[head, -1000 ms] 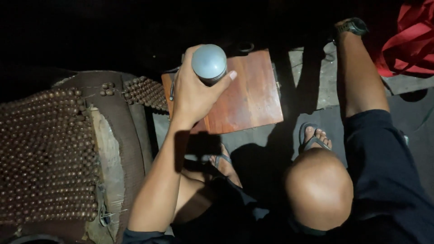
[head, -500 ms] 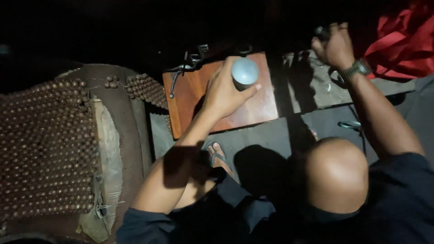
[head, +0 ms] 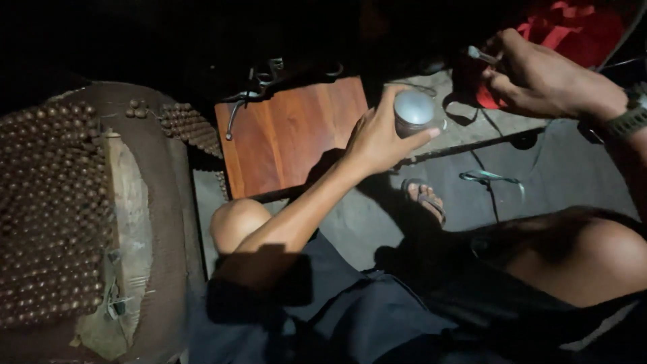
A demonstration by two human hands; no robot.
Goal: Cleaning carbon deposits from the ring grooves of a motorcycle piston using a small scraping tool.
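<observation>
The left hand (head: 377,138) has its grip clamped round a grey metal cylinder (head: 414,111) at centre frame, fingers curled on the far side and thumb stretched along the near edge, so the flat round top faces the camera. Its long axis runs roughly toward the lens (upright, as far as can be told in this light). The cylinder sits wholly inside the left grip, at the fingertip end of the palm, so it lies to the right of the wrist in the frame.

The right hand (head: 539,77), in the upper right, is closed on a small pale piece (head: 480,54) pinched between thumb and fingers; what it is cannot be told. It stands apart from the cylinder, up and to the right, with dark floor between. The left hand is plainly the nearer one to the cylinder.

Nearest the camera are dark shorts and bare knees. Beyond lie a sandalled foot (head: 426,199), a reddish wooden board (head: 290,138) left of the cylinder, a beaded mat (head: 50,216) at far left, and red cloth (head: 573,30) at the top right.
</observation>
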